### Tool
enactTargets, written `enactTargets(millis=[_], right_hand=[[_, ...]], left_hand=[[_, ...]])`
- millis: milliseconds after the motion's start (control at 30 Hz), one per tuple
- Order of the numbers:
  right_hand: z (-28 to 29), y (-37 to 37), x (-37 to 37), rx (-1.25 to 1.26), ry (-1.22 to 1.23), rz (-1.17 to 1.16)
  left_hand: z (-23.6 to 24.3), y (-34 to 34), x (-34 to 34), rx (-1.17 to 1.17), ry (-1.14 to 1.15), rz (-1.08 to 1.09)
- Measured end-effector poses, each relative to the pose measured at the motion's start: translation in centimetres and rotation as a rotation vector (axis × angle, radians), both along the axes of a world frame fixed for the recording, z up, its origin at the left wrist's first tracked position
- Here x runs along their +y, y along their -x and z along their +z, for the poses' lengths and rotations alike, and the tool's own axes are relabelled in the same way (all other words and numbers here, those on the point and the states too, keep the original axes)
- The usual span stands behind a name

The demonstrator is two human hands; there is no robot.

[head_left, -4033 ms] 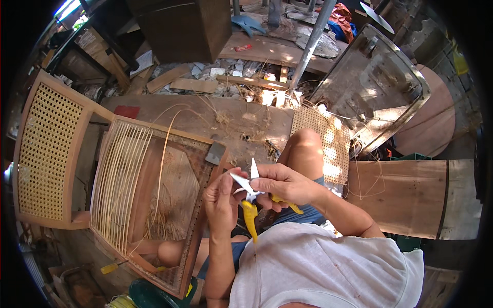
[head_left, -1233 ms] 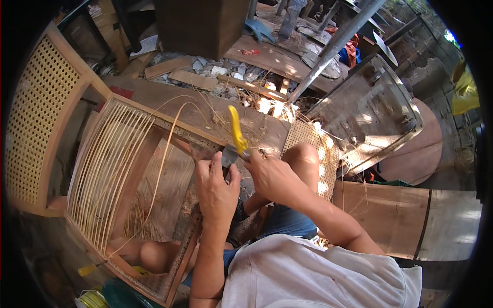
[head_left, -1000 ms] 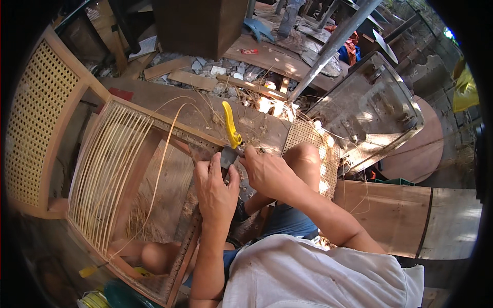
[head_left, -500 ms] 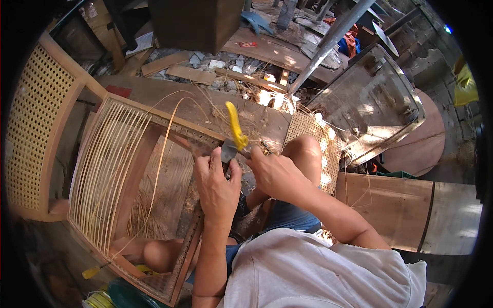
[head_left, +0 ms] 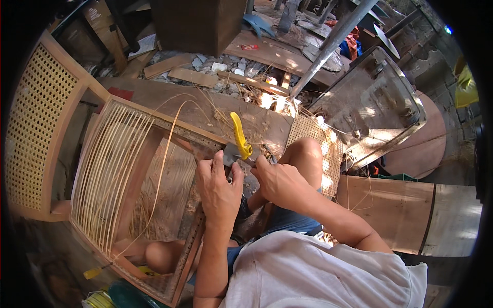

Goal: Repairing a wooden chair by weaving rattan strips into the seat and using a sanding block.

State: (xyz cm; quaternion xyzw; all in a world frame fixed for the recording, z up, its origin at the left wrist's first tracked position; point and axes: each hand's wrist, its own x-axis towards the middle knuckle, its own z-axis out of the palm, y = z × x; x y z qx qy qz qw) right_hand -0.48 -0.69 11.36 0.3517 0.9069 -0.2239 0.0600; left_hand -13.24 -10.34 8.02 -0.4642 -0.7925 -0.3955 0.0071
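A wooden chair frame (head_left: 137, 109) lies to my left, with pale cane strands (head_left: 110, 169) strung side by side across part of its opening. My left hand (head_left: 221, 185) is at the frame's far right corner, thumb and fingers closed around a small grey flat piece (head_left: 232, 154). My right hand (head_left: 282, 182) is closed just beside it, at the base of a tool with a curved yellow handle (head_left: 239, 134); the tool's kind is unclear, and my fingers hide its lower part. One loose cane strand (head_left: 165, 154) arches over the frame's opening.
The woven cane backrest (head_left: 38, 128) stands at far left. A yellow-handled tool (head_left: 92, 272) rests by the frame's near left corner. Beyond my knee are a woven cane sheet (head_left: 323, 138), a metal pole (head_left: 334, 46) and a large tray-like panel (head_left: 370, 102). Wooden boards (head_left: 385, 210) lie right.
The yellow handle has shifted slightly right and down, along with my right hand. My left hand stays nearly in place; the whole view has moved a little.
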Motion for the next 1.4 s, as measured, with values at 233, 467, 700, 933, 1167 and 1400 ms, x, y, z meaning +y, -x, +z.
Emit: enactTargets(millis=[233,467,700,933,1167,1400], right_hand=[[-0.13,0.07,-0.04,0.201,-0.097,0.080],[0.34,0.37,0.28,0.193,-0.095,0.046],[0.36,0.07,0.40,0.308,-0.090,0.064],[0.25,-0.25,0.57,0.094,0.042,-0.038],[-0.01,-0.30,0.65,0.172,-0.027,0.024],[0.59,-0.04,0.62,0.296,-0.056,0.033]], left_hand=[[0.13,-0.08,0.05,-0.048,0.009,-0.009],[0.23,-0.10,0.26,-0.031,-0.012,-0.009],[0.33,-0.22,0.07,-0.009,0.011,0.006],[0.31,-0.33,0.08,-0.013,0.007,0.018],[0.37,-0.38,0.05,-0.068,0.012,0.018],[0.39,-0.24,0.24,-0.032,0.011,0.006]])
